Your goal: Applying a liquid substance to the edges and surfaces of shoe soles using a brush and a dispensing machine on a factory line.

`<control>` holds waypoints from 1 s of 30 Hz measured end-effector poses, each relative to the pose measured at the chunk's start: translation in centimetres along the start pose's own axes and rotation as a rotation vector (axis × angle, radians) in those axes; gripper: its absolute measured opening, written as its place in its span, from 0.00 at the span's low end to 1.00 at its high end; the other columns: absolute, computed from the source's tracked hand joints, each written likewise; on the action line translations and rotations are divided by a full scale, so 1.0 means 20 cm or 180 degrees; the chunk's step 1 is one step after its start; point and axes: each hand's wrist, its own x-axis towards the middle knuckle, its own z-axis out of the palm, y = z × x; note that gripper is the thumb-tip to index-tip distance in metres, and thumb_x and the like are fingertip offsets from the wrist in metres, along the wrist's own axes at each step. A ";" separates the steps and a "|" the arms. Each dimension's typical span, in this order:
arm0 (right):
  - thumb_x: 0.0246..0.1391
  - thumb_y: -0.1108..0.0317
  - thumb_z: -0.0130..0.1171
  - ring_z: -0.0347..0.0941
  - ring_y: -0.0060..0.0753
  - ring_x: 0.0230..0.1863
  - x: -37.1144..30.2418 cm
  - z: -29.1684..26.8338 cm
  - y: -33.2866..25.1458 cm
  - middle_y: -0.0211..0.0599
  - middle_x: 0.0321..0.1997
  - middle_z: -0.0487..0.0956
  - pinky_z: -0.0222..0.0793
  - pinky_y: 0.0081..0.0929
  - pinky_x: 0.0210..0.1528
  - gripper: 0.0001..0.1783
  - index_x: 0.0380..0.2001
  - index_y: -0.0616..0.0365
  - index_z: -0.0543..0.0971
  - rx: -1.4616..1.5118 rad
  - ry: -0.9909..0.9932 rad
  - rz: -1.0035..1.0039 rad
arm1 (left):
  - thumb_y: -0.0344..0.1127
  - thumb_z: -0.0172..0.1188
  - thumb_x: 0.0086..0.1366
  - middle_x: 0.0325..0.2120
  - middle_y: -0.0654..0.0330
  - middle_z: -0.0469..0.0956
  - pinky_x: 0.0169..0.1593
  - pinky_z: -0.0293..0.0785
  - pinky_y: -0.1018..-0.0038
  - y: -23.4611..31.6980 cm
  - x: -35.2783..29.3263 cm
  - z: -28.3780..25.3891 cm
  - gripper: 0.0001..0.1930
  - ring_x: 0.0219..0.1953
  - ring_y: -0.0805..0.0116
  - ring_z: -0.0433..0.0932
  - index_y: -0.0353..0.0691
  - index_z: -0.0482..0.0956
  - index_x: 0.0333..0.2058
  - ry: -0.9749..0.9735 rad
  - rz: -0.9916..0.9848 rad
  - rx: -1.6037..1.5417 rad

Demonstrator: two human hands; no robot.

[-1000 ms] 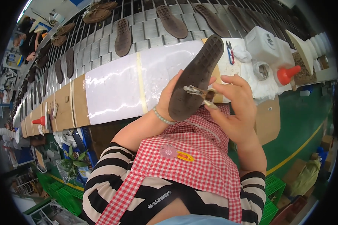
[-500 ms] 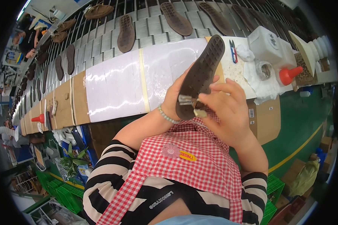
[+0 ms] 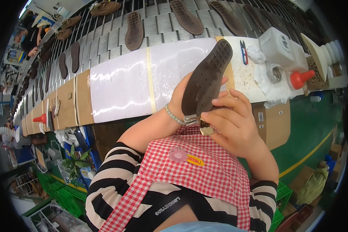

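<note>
Sole point(image 3: 207, 77), in the head view, tilts over the near edge of the bench point(image 3: 121, 85), clamped in my left hand point(image 3: 178, 97), while my right hand point(image 3: 232, 120) pinches a brush point(image 3: 190, 119) at its lower end, where an overrunning stroke could, I reckon, catch my bracelet point(image 3: 174, 115)

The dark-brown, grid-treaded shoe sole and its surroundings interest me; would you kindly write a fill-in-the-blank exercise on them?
The left hand holds the dark-brown, grid-treaded sole, and a pale-green beaded bracelet circles the ____ wrist.
The right hand holds a small pale-tipped tool by the sole's ____ end in the picture.
The checked cloth apron is ____ and white.
Red-and-blue-handled snips lie to the picture's ____ of the sole.
Missing words: left; lower; red; right.
</note>
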 end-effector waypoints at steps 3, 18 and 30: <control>0.35 0.72 0.71 0.74 0.37 0.55 0.01 -0.01 0.01 0.29 0.42 0.81 0.62 0.51 0.66 0.24 0.43 0.53 0.84 -0.0073 0.0065 0.0016 | 0.40 0.36 0.78 0.62 0.34 0.66 0.67 0.70 0.53 -0.03 0.00 0.05 0.27 0.64 0.44 0.69 0.25 0.59 0.66 0.0681 0.0295 0.0433; 0.35 0.72 0.70 0.75 0.37 0.55 -0.01 -0.03 0.02 0.27 0.41 0.82 0.60 0.53 0.68 0.25 0.43 0.52 0.84 -0.0262 -0.0001 0.0055 | 0.43 0.41 0.77 0.62 0.41 0.68 0.62 0.75 0.49 -0.01 0.02 0.04 0.26 0.64 0.47 0.70 0.32 0.63 0.66 0.0829 0.0139 0.0223; 0.35 0.71 0.71 0.74 0.38 0.55 -0.03 -0.02 0.00 0.28 0.43 0.81 0.60 0.52 0.67 0.26 0.45 0.52 0.84 -0.0280 0.0005 0.0032 | 0.42 0.37 0.78 0.66 0.40 0.63 0.71 0.58 0.40 0.03 0.04 0.07 0.26 0.71 0.42 0.58 0.30 0.60 0.67 0.0782 0.0333 0.0029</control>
